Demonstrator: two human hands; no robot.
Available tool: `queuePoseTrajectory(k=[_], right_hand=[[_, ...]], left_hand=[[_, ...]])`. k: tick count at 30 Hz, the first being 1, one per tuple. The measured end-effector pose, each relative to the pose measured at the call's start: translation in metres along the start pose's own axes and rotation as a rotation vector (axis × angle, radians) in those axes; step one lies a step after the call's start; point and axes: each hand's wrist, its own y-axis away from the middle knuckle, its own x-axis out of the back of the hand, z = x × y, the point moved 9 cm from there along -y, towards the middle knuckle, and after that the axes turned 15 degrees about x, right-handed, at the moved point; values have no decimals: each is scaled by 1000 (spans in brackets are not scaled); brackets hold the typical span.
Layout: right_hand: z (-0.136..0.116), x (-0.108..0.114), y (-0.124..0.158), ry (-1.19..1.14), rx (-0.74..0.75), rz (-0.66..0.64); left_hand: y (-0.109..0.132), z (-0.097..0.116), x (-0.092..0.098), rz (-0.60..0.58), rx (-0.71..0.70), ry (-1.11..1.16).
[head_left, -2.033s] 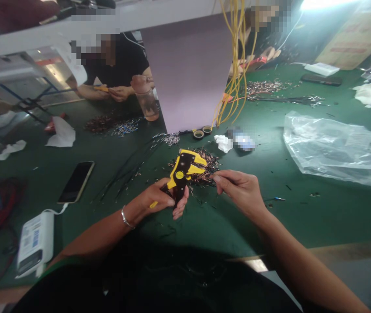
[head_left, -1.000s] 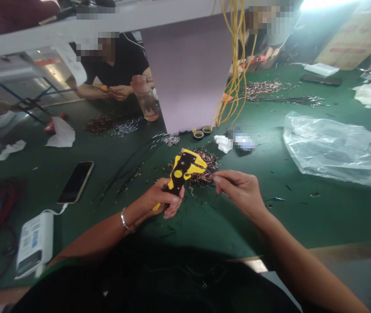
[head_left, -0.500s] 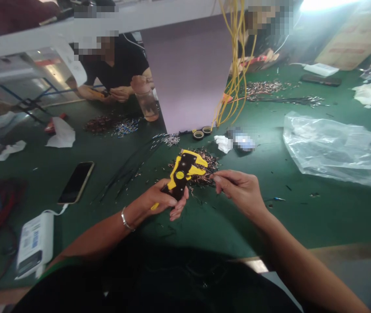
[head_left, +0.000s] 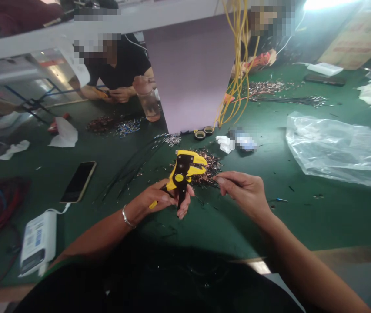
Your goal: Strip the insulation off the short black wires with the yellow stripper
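Note:
My left hand (head_left: 168, 195) is wrapped round a yellow and black wire stripper (head_left: 182, 171), whose jaws point right. Its two handles stand apart within my fingers. Close to the jaws, the thumb and forefinger of my right hand (head_left: 242, 187) are pinched on a thin dark wire (head_left: 215, 177), mostly hidden by the fingertips. Under and behind the jaws lies a pile of short wires with copper-coloured ends (head_left: 209, 163). Long black wires (head_left: 126, 169) stretch out to the left of the stripper.
A phone (head_left: 78, 181) cabled to a white power bank (head_left: 38, 243) lies at left. Black tape rolls (head_left: 200, 135) sit by an upright panel (head_left: 195, 74) with yellow wires (head_left: 237, 78) hanging beside it. At right spreads a clear plastic bag (head_left: 338, 148). Two people work across the table.
The stripper's handles have spread farther apart in my left hand, and its head has tilted slightly left. My right hand has shifted a little to the right, still pinching.

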Motion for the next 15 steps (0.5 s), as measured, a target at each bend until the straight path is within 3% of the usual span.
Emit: queuePoseTrajectory(k=[15], right_hand=[[0,4,-2,-6,27,9]], left_hand=[[-1,1,4,-8,2,-22]])
